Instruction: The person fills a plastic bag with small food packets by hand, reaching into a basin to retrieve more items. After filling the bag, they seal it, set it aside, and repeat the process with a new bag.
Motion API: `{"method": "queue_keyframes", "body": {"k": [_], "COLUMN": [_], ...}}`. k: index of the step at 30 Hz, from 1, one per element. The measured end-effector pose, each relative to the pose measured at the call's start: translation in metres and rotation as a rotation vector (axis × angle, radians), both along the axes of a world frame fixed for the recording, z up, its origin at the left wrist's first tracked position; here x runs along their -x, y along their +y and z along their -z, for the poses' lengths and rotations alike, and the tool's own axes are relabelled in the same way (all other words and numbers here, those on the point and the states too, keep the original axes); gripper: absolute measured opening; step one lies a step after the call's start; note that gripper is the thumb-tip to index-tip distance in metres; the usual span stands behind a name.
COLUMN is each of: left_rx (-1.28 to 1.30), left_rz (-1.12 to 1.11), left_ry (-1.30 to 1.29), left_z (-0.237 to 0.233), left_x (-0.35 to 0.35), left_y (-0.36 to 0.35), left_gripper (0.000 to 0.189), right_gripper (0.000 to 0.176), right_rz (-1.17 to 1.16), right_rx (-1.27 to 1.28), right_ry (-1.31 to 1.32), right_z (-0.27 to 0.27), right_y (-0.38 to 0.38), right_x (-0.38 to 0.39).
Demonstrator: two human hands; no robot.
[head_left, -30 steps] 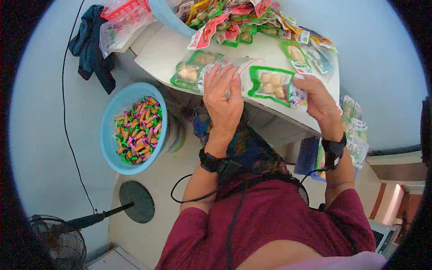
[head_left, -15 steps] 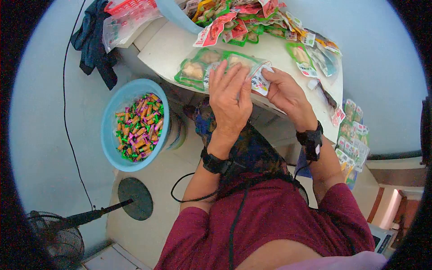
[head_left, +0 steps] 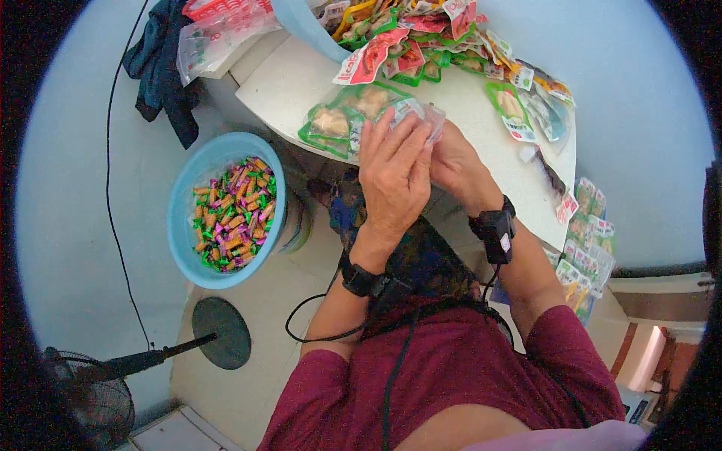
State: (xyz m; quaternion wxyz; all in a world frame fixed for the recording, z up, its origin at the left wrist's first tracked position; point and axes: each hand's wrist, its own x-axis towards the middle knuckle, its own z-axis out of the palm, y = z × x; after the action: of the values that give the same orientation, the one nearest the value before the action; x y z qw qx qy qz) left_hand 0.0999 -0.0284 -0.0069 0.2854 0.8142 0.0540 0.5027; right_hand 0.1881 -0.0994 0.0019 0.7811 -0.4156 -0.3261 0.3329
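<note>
The left hand (head_left: 392, 177) lies open, fingers flat on a clear bag (head_left: 421, 114) beside green packets (head_left: 331, 124) at the table (head_left: 293, 71) edge. The right hand (head_left: 456, 161) curls at the bag's end, its grip hidden. The bag looks light, soft and slick, probably best pinched at its flat rim. Loose packets (head_left: 421, 37) crowd the smooth white top, and a candy basin (head_left: 184, 188) sits on the floor below.

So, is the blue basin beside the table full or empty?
Partly full: the blue basin holds a heap of wrapped sweets, green, orange and purple, below its rim.
</note>
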Motion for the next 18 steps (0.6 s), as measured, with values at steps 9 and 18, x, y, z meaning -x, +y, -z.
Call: {"method": "queue_keyframes", "body": {"k": [9, 18], "left_rx": [-0.024, -0.073], "left_rz": [0.036, 0.050], "left_ry": [-0.013, 0.015], "left_z": [0.001, 0.007], "left_x": [0.002, 0.006], "left_y": [0.000, 0.004], "left_gripper": [0.023, 0.023], "right_gripper": [0.027, 0.032], "right_rz": [-0.019, 0.572], "right_rx": [0.083, 0.990], "right_ry": [0.080, -1.418], "right_z": [0.017, 0.031], "right_y": [0.015, 0.056], "right_x": [-0.007, -0.026]}}
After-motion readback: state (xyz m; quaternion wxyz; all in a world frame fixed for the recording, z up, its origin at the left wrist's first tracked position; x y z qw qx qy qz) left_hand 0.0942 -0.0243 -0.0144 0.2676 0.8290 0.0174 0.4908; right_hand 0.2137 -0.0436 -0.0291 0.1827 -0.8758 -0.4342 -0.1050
